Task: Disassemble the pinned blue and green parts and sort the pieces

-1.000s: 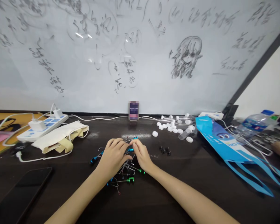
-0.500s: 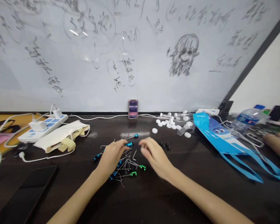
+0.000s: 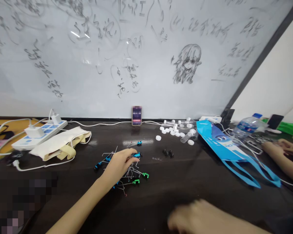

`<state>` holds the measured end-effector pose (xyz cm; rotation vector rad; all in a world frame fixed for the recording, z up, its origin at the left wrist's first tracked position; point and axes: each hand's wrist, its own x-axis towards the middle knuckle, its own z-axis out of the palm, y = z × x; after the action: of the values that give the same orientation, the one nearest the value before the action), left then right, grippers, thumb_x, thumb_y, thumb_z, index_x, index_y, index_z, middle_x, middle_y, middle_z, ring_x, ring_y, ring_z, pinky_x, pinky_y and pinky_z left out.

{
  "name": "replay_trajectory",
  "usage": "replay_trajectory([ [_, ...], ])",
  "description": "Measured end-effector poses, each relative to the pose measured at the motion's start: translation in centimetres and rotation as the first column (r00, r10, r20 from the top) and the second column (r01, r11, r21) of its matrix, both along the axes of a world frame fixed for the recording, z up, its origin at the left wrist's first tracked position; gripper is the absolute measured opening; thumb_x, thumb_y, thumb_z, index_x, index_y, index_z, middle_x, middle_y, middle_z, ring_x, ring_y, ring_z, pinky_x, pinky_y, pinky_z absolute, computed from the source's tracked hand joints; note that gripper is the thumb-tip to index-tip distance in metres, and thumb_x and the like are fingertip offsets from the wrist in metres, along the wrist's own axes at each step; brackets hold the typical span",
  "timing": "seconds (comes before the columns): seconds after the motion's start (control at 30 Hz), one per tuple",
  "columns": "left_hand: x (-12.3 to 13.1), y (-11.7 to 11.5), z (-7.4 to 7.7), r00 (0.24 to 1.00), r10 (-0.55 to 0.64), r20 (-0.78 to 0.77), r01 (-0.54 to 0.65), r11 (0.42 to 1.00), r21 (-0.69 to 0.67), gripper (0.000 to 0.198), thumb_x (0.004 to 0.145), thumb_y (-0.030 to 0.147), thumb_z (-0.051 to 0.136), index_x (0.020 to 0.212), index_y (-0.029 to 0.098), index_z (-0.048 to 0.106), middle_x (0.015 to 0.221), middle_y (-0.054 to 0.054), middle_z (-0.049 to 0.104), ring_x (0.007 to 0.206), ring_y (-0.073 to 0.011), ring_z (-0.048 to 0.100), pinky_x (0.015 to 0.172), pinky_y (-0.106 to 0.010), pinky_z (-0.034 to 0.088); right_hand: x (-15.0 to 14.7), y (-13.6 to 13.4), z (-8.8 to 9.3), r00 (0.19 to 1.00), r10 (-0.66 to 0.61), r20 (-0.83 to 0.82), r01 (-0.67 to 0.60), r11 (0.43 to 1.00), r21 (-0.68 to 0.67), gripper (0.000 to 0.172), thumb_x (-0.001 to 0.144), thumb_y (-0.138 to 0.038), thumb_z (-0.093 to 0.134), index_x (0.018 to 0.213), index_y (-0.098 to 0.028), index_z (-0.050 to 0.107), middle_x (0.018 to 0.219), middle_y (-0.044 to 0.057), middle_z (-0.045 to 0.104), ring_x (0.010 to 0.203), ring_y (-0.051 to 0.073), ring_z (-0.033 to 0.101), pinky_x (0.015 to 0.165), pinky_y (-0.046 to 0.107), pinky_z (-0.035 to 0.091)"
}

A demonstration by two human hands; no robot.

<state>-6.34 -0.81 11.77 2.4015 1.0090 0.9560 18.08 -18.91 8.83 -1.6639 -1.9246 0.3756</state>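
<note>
Left of centre, the left hand (image 3: 119,163) pinches a blue fitting (image 3: 137,155), seemingly steadying it, the blurred right hand (image 3: 194,216) of unclear grip.

Bare left hand (image 3: 119,162), bare right hand (image 3: 196,217).
Left forearm (image 3: 88,202) uncovered to frame edge, tapering at wrist; right hand blurred, detail unreadable.

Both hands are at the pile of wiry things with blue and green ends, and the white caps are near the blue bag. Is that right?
Not quite: only the left hand is at the wiry pile. The head view shows the right hand, blurred, away from it. The white caps are near the blue bag.
</note>
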Motion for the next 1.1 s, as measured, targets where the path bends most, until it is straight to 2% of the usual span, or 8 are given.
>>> replay_trajectory([
  [0.07, -0.1, 0.0, -0.4, 1.000, -0.001, -0.006, 0.001, 1.000, 0.024, 0.013, 0.088, 0.032, 0.055, 0.095, 0.022, 0.060, 0.081, 0.002, 0.065, 0.069, -0.0142, 0.059, 0.068, -0.025, 0.045, -1.8, 6.3, 2.3, 0.978, 0.175, -0.112, -0.191, 0.970, -0.151, 0.034, 0.084, -0.052, 0.055, 0.067, -0.026, 0.066, 0.058, 0.001, 0.064, 0.049, 0.015, 0.058, 0.052, 0.027, 0.045],
  [0.13, -0.5, 0.3, -1.0, 1.000, 0.010, -0.023, -0.009, 0.997, 0.073, 0.013, 0.089, 0.032, 0.054, 0.096, 0.022, 0.059, 0.086, 0.000, 0.066, 0.073, -0.0150, 0.061, 0.071, -0.025, 0.045, -4.0, 12.0, 3.9, 0.924, 0.164, -0.347, -0.272, 0.918, -0.290, 0.064, 0.092, -0.061, 0.025, 0.057, -0.021, 0.061, 0.043, 0.000, 0.053, 0.033, 0.011, 0.045, 0.041, 0.024, 0.036],
  [0.27, -1.6, 1.2, -2.1, 0.990, 0.115, -0.079, -0.089, 0.955, 0.283, 0.014, 0.092, 0.029, 0.049, 0.098, 0.021, 0.058, 0.085, -0.002, 0.065, 0.075, -0.0178, 0.060, 0.068, -0.028, 0.045, -7.7, 18.0, 3.8, 0.872, 0.148, -0.466, -0.285, 0.928, -0.239, 0.071, 0.089, -0.068, 0.020, 0.047, -0.017, 0.048, 0.037, -0.002, 0.043, 0.035, 0.008, 0.038, 0.042, 0.021, 0.031],
  [0.5, -1.9, 1.3, -2.0, 0.989, 0.098, -0.111, -0.022, 0.839, 0.543, 0.014, 0.094, 0.020, 0.044, 0.101, 0.017, 0.056, 0.079, -0.003, 0.066, 0.067, -0.0170, 0.058, 0.064, -0.029, 0.044, -8.1, 18.0, 2.6, 0.833, 0.306, -0.461, -0.416, 0.896, -0.156, 0.059, 0.096, -0.055, 0.023, 0.057, -0.017, 0.044, 0.051, -0.003, 0.044, 0.049, 0.009, 0.038, 0.050, 0.022, 0.031],
  [0.73, -2.2, 1.3, -1.8, 0.991, 0.128, -0.028, -0.101, 0.884, 0.456, 0.015, 0.093, 0.026, 0.048, 0.103, 0.018, 0.057, 0.078, -0.002, 0.066, 0.066, -0.0146, 0.058, 0.060, -0.026, 0.044, -6.9, 17.6, 5.2, 0.863, 0.446, -0.237, -0.444, 0.894, 0.065, 0.007, 0.092, -0.028, 0.051, 0.095, -0.022, 0.051, 0.089, 0.000, 0.053, 0.076, 0.013, 0.050, 0.070, 0.026, 0.040],
  [0.8, -2.3, 1.2, -1.9, 0.992, 0.124, -0.038, -0.092, 0.880, 0.467, 0.014, 0.092, 0.025, 0.050, 0.103, 0.018, 0.057, 0.077, -0.001, 0.065, 0.066, -0.0148, 0.057, 0.061, -0.027, 0.044, -6.6, 17.9, 5.2, 0.839, 0.435, -0.326, -0.455, 0.890, 0.016, 0.033, 0.082, -0.032, 0.066, 0.110, -0.025, 0.049, 0.102, 0.001, 0.054, 0.081, 0.014, 0.053, 0.070, 0.026, 0.043],
  [1.0, -1.9, 0.7, -2.0, 0.989, 0.101, -0.111, -0.020, 0.824, 0.567, 0.012, 0.092, 0.020, 0.050, 0.102, 0.016, 0.055, 0.079, -0.003, 0.067, 0.064, -0.0163, 0.054, 0.062, -0.030, 0.042, -6.4, 18.2, 4.4, 0.837, 0.392, -0.381, -0.482, 0.859, -0.174, 0.045, 0.097, -0.046, 0.031, 0.071, -0.017, 0.055, 0.063, 0.000, 0.057, 0.059, 0.012, 0.056, 0.060, 0.026, 0.043],
  [1.1, -1.8, 0.7, -1.9, 0.985, 0.127, -0.118, -0.040, 0.827, 0.560, 0.013, 0.094, 0.020, 0.046, 0.101, 0.015, 0.055, 0.080, -0.004, 0.067, 0.067, -0.0174, 0.056, 0.063, -0.031, 0.042, -6.3, 17.8, 4.8, 0.828, 0.383, -0.410, -0.473, 0.870, -0.142, 0.020, 0.092, -0.038, 0.051, 0.086, -0.020, 0.055, 0.073, -0.002, 0.060, 0.066, 0.012, 0.059, 0.062, 0.024, 0.044],
])
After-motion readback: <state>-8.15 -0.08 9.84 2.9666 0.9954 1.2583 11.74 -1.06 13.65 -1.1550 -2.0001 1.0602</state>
